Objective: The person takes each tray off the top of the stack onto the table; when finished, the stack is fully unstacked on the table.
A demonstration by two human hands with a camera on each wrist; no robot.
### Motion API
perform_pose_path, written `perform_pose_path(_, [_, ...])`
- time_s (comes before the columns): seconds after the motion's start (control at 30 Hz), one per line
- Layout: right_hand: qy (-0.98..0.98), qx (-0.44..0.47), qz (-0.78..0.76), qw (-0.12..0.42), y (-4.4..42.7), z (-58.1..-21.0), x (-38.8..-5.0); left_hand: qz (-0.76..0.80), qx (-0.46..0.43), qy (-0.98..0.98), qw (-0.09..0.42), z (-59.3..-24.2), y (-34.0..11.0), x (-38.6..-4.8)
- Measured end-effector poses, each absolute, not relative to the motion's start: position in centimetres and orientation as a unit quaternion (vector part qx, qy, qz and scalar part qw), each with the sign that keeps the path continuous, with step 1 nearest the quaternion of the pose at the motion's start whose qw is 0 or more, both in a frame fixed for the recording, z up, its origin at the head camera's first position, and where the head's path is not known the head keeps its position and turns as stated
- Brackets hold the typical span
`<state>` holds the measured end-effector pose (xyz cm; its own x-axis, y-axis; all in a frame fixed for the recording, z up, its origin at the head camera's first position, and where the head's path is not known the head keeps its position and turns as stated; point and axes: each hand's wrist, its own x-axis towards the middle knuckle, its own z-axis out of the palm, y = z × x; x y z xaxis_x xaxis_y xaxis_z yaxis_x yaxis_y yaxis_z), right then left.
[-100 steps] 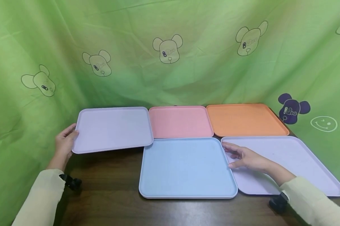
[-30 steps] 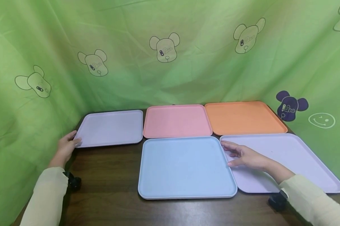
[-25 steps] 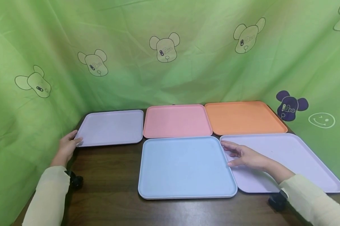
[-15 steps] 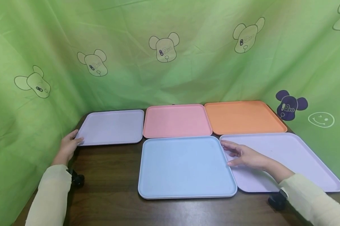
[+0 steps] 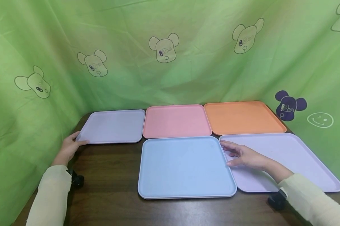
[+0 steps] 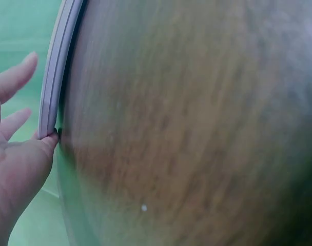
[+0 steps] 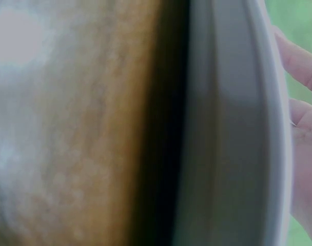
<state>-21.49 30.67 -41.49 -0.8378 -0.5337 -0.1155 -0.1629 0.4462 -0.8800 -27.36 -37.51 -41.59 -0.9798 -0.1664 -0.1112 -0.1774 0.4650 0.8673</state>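
Note:
A lavender tray lies flat at the back left of the table. At its near left corner is my left hand, the thumb along the front edge and the fingers by the left side. In the left wrist view the thumb touches the corner of the tray's rim, while other fingers stretch out straight. My right hand is over a second lavender tray, its relaxed fingertips at the right edge of a blue tray. A paler rim shows beneath the blue tray.
A pink tray and an orange tray continue the back row. Dark wooden table shows at the front left. A green curtain with printed bear heads hangs behind and at both sides.
The left lavender tray, raised and overlapping the pink and blue trays earlier, came down flat and slid right against the pink one. The left thumb moved onto its front edge; the right hand stayed.

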Motion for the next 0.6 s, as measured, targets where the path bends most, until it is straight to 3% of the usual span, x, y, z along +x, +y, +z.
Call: perform_pose_path(0.6, [0.828,-0.216,-0.481,0.188,30.66,-41.65,-21.56,0.435,-0.081,0.897,0.008,-41.78,-37.55,-27.47])
